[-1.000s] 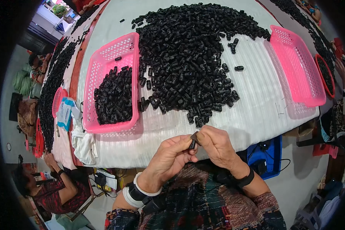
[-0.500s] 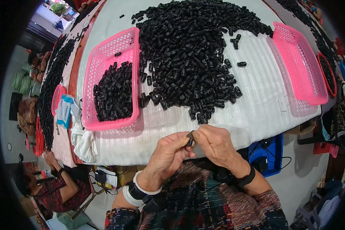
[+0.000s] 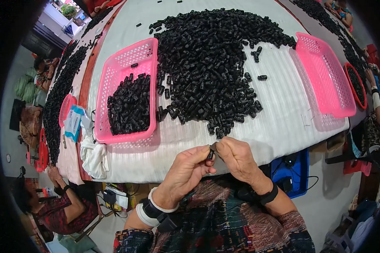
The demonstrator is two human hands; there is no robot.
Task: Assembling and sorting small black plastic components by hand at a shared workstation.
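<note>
Between the thumb and fingers of my left hand [image 3: 191, 165] is a small black cylindrical plastic part [image 3: 210, 155]. My right hand [image 3: 237, 159] pinches a thin, flat, dark blade-like piece [image 3: 213, 146], its tip close against the top of the part; whether they touch I cannot tell. Both hands are near each other at the table's front edge. Just beyond them spreads a big pile of similar black plastic parts [image 3: 207, 71]. A pink basket [image 3: 100, 120] to the left is partly filled with the same parts.
Another pink basket [image 3: 325, 80] stands at the right, showing no parts inside. White cloth [image 3: 278, 122] covers the table. A crumpled white cloth [image 3: 93, 158] and a blue-white packet [image 3: 74, 122] lie left. Below the edge sits a blue crate [image 3: 302, 185]. A person [image 3: 61, 206] sits at left.
The right hand and its flat piece have shifted slightly away from the left hand, uncovering more of the black part. The whole view has tilted a little.
</note>
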